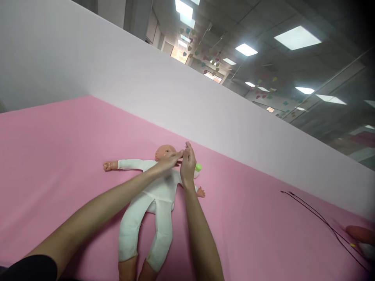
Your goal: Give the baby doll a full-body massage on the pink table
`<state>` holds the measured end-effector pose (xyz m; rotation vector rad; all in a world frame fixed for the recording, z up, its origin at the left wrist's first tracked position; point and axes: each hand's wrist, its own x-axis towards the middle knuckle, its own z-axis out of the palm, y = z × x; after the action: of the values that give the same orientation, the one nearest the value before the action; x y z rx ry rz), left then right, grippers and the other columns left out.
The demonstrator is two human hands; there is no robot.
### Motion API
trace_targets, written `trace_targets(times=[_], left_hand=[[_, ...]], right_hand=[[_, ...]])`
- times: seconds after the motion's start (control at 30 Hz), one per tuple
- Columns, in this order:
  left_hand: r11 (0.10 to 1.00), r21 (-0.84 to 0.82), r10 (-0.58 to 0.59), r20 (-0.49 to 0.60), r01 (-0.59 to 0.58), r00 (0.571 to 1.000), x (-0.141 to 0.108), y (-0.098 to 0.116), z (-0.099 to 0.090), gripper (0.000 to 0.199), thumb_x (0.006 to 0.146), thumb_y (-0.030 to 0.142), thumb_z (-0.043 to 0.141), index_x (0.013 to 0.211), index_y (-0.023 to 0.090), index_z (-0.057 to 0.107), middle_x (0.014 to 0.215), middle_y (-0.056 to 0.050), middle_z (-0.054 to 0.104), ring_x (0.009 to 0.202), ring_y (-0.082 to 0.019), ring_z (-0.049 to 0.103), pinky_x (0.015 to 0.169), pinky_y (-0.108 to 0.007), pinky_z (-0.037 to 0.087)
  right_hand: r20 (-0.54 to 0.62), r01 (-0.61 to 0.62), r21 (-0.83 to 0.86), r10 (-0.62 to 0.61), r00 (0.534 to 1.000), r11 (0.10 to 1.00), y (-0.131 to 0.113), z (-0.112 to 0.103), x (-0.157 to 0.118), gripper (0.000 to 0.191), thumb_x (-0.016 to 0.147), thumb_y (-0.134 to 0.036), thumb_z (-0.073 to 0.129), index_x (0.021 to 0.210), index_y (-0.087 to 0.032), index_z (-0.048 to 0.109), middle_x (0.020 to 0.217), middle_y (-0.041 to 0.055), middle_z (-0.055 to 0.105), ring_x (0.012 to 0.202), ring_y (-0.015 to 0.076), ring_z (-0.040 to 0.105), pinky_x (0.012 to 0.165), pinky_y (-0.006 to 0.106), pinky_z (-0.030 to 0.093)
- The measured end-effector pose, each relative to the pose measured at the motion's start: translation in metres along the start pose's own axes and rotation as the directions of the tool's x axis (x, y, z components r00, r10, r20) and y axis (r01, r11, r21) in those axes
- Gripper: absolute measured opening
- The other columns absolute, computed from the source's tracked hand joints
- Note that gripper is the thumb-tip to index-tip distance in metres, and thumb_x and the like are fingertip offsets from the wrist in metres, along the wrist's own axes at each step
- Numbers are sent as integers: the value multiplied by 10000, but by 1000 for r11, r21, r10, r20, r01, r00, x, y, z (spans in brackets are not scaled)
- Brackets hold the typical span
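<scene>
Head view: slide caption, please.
Bare left hand and right hand close together over a white-bodied baby doll on a pink surface.

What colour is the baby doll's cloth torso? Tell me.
White; the baby doll's cloth torso shows best in the head view.

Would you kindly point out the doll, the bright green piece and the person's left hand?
Doll (163,191), head view: on its white torso.
Bright green piece (198,167), head view: on its visible middle.
Left hand (169,161), head view: on the back of it.

Office- or classroom-like interior: rectangular ceiling panel lights (297,38), hanging heart decorations (205,72), white partition (190,105) behind pink-covered surface (249,218).
</scene>
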<state>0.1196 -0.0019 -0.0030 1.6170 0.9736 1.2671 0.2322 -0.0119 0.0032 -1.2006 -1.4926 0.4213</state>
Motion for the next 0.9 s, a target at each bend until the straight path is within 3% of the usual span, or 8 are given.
trace_targets(times=[0.1, 0.17, 0.23, 0.33, 0.4, 0.57, 0.77, 0.9], left_hand=[[995, 99, -4, -197, 24, 980, 12, -17, -34, 361, 989, 467, 583, 1110, 200, 793, 1120, -94, 799, 978, -233, 760, 911, -332, 588], [964, 240, -29, -321, 111, 947, 18, -34, -50, 349, 988, 395, 590, 1253, 230, 745, 1220, -68, 776, 1035, -242, 743, 942, -351, 564], [923, 342, -56, -339, 178, 939, 21, -51, -56, 410, 1009, 383, 544, 1367, 239, 686, 1260, -63, 763, 1068, -250, 729, 951, -368, 548], [871, 453, -70, -266, 189, 961, 23, -66, -50, 452, 1045, 427, 461, 1418, 260, 654, 1333, -58, 733, 1156, -268, 695, 961, -376, 524], [823, 528, -87, -244, 207, 966, 24, -67, -43, 465, 1060, 471, 408, 1391, 286, 677, 1324, -56, 739, 1165, -288, 689, 943, -384, 512], [763, 585, -155, -249, 276, 956, 25, -56, -37, 536, 1053, 585, 348, 1329, 320, 723, 1220, -67, 780, 1117, -321, 700, 880, -386, 487], [783, 551, -180, -244, 289, 953, 24, -56, -45, 584, 958, 672, 515, 1352, 291, 719, 1182, -97, 791, 1079, -313, 708, 801, -338, 469], [810, 516, -187, -224, 279, 957, 26, -56, -48, 492, 963, 617, 540, 1227, 279, 784, 1181, -79, 793, 1035, -286, 713, 761, -317, 454]], right_hand=[[-6, -198, 17, 198, 980, 980, 38, 2, 20, 654, 958, -650, 543, 1401, -176, 628, 1519, 150, 577, 1394, 295, 539, 1155, 430, 434], [41, -295, 72, 293, 955, 953, 64, 11, 23, 657, 925, -678, 569, 1328, -170, 671, 1452, 146, 638, 1341, 291, 587, 1109, 409, 479], [124, -402, 181, 384, 915, 898, 83, 22, 20, 682, 927, -732, 518, 1281, -174, 688, 1352, 131, 708, 1259, 280, 653, 1024, 389, 544], [283, -522, 288, 449, 847, 803, 93, 33, 15, 725, 939, -801, 414, 1235, -210, 711, 1253, 101, 759, 1144, 268, 724, 913, 366, 599], [329, -522, 297, 428, 842, 799, 90, 34, 14, 714, 939, -809, 411, 1231, -235, 718, 1268, 86, 755, 1140, 262, 728, 907, 359, 603], [270, -364, 257, 295, 916, 895, 77, 27, 13, 554, 930, -687, 574, 1207, -230, 721, 1287, 73, 743, 1188, 234, 690, 1006, 350, 552], [237, -451, 290, 394, 888, 844, 84, 31, 17, 549, 814, -597, 747, 1203, -213, 701, 1199, 84, 764, 1092, 251, 717, 898, 332, 589], [206, -478, 239, 437, 876, 845, 93, 34, 19, 559, 841, -640, 678, 1208, -218, 689, 1195, 71, 757, 1068, 242, 710, 853, 328, 589]])
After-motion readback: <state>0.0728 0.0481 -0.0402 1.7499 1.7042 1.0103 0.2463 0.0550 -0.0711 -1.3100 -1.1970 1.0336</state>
